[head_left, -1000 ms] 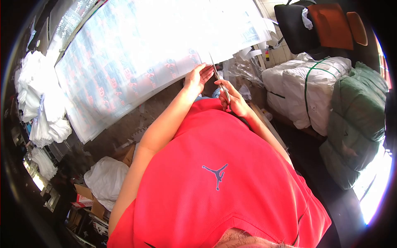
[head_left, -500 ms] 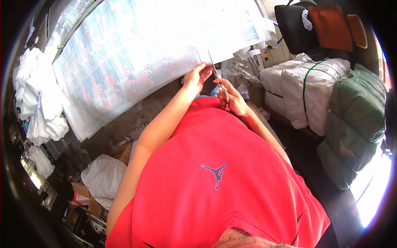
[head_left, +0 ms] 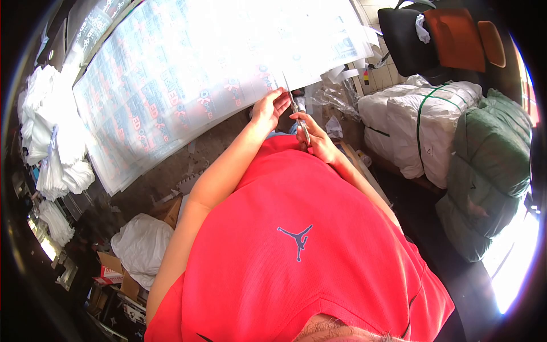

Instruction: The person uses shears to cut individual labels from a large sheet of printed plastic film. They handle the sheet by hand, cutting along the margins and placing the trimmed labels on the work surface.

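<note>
Large printed plastic sheets (head_left: 188, 85) lie stacked across the top, with their right part washed out by glare. My left hand (head_left: 270, 109) is at the near edge of the sheets, its fingers closed on that edge. Just to its right, my right hand (head_left: 314, 137) is wrapped round the handles of metal scissors (head_left: 294, 105). The scissors' blades point up and reach the sheet edge beside my left fingertips. How far apart the blades are is hard to see in the glare.
White bundles tied with green strap (head_left: 421, 119) and a green wrapped bundle (head_left: 490, 165) stand at the right. An orange and black chair (head_left: 456, 37) is at the upper right. White bags (head_left: 51, 131) hang at the left, above a cardboard box (head_left: 111, 268) and a white bag (head_left: 142, 245).
My right hand and the scissors have turned slightly and shifted a little left. The near edge of the sheets and my left hand have hardly moved.
</note>
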Motion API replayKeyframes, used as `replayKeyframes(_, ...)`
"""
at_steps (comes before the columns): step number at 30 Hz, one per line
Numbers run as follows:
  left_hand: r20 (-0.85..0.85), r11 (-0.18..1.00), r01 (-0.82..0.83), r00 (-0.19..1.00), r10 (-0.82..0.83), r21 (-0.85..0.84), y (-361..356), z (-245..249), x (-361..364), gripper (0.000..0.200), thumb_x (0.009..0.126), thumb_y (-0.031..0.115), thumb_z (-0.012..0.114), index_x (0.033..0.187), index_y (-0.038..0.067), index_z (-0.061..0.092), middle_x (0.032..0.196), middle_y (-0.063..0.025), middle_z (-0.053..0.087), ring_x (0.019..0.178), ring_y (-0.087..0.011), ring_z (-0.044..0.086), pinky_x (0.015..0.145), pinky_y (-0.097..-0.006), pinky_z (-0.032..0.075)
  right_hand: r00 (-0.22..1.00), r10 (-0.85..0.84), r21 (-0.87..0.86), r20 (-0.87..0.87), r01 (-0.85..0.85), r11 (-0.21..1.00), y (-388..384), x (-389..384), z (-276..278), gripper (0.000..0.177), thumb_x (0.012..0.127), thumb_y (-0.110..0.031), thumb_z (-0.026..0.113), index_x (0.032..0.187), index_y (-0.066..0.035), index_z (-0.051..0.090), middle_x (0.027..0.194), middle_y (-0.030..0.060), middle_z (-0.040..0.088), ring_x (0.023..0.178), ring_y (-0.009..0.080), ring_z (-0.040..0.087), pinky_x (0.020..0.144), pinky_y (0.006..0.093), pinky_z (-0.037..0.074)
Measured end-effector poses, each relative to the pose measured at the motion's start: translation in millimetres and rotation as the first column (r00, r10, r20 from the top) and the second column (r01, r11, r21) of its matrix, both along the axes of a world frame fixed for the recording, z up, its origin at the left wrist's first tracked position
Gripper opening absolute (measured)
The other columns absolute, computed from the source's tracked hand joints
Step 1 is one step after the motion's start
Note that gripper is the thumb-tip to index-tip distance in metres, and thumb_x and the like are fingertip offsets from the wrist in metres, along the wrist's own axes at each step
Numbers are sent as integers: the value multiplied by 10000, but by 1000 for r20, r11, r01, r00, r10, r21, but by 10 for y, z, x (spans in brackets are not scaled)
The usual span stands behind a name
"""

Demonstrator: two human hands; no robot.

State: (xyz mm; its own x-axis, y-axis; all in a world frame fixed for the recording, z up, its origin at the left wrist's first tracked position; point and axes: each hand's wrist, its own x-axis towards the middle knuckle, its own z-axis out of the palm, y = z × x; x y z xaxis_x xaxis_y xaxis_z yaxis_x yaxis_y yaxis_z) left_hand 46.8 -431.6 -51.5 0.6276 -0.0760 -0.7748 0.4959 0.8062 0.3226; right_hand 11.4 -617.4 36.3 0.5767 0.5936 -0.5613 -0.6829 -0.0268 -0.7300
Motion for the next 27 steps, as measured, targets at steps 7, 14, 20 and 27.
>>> replayKeyframes(7,-70,989,-141,988,138,-52,66,13,-43,198,898,203,659,1030,60,623,1001,-90,669,984,-203,633,900,-369,507,1000,-22,24,-3,22,999,-7,-20,-44,374,1016,-258,483,1367,-157,410,732,-35,410,619,66,384,591,216,355)
replayKeyframes(14,-12,994,-105,994,105,-2,8,-51,-91,183,910,176,652,1038,50,620,1012,-89,667,988,-199,635,903,-361,514,999,-22,3,-40,22,1000,23,7,80,359,1015,-225,460,1363,-151,416,732,-31,413,620,63,387,586,215,365)
replayKeyframes(20,45,996,-87,995,87,8,-8,14,-84,173,930,149,622,1046,21,618,1029,-104,675,1004,-212,654,903,-338,530,999,-33,-3,-43,33,999,23,20,84,365,1013,-217,456,1365,-137,408,726,-35,400,620,64,381,586,214,364)
replayKeyframes(27,33,998,-63,998,63,-1,1,68,-92,195,934,150,617,1070,11,618,1062,-124,680,1027,-214,651,920,-334,523,999,-35,36,-1,35,999,19,-2,29,387,1015,-244,463,1379,-137,383,713,-41,381,616,67,372,586,220,367)
